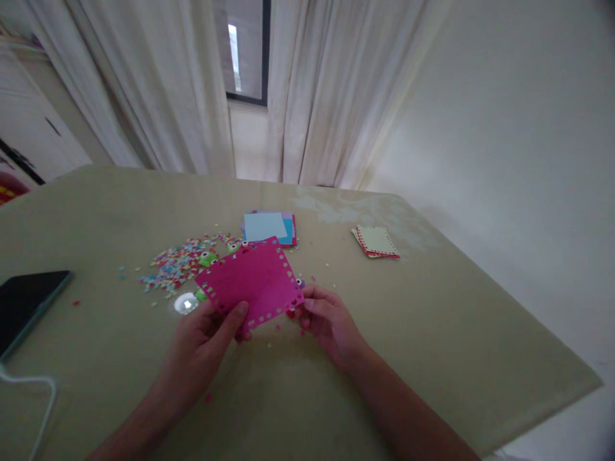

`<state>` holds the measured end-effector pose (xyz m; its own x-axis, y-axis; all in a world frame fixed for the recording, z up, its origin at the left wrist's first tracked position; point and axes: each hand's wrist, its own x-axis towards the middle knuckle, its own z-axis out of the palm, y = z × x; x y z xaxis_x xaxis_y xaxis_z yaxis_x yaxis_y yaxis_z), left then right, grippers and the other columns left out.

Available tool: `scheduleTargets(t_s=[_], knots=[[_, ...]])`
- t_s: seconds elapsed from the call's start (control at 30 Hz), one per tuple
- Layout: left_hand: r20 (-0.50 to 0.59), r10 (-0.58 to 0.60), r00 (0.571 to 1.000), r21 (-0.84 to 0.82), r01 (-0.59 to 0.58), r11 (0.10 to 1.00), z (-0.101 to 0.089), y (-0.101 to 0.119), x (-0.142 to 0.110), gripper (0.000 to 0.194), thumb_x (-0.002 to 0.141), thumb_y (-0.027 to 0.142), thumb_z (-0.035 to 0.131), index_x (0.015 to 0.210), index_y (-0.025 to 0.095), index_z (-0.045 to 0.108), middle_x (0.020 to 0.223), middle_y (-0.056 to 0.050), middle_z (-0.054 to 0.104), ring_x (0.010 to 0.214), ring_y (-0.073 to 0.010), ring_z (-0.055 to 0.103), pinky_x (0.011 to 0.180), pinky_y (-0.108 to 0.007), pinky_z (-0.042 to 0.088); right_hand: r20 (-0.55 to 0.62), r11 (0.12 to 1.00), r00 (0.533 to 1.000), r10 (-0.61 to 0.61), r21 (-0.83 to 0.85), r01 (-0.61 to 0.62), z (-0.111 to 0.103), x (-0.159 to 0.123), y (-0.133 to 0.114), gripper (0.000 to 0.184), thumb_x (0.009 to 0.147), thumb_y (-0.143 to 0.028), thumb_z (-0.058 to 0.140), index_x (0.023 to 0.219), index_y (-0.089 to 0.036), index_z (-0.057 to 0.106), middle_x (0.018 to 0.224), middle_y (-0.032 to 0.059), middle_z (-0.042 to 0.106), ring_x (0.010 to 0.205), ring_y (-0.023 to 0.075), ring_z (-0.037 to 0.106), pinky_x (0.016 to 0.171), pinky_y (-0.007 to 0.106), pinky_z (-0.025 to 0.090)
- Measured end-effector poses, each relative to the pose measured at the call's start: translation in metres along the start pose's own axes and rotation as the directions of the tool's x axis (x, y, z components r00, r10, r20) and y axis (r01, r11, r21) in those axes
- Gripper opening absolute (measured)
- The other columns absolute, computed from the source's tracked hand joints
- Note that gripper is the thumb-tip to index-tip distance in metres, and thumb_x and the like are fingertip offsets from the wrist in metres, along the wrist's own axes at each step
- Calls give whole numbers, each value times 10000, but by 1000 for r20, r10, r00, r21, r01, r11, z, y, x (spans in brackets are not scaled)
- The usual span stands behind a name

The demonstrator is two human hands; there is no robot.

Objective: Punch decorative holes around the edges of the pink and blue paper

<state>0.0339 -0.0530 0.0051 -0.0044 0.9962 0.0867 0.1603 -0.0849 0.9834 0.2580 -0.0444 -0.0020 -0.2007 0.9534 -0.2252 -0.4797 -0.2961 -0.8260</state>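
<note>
I'd keep the card [257, 275] flat, L hand [202, 339] gripping its 7 o'clock edge, R hand [335, 328] pinching its 4 o'clock corner.

You get a dim, slightly soft view; a bright strip shows in the dark-framed glass window [244, 48]. Glare whitens the small clear shiny disc [186, 303], while the magenta rectangular card [254, 275] takes a faint sheen. The olive-beige bench [456, 333] is darker nearest you, its right corner stretched by wide-angle distortion.
</note>
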Motion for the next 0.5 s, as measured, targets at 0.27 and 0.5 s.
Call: scheduleTargets(t_s=[0.27,0.5], knots=[[26,3,1000,26,-3,1000,-2,-15,-1,286,928,507,705,882,229,662,661,29,676,577,-178,665,527,-262,539,12,998,999,-32,-58,33,1,-1,6,268,697,-346,908,797,-179,724,675,-26,617,567,89,456,543,217,321],[-244,399,884,442,-265,857,5,-8,-7,703,871,451,793,1477,238,506,1465,-143,577,1333,-380,558,1087,-545,470,122,897,958,-260,-336,287,8,-12,6,162,854,-315,795,842,-182,702,738,-15,614,656,120,500,618,249,368]])
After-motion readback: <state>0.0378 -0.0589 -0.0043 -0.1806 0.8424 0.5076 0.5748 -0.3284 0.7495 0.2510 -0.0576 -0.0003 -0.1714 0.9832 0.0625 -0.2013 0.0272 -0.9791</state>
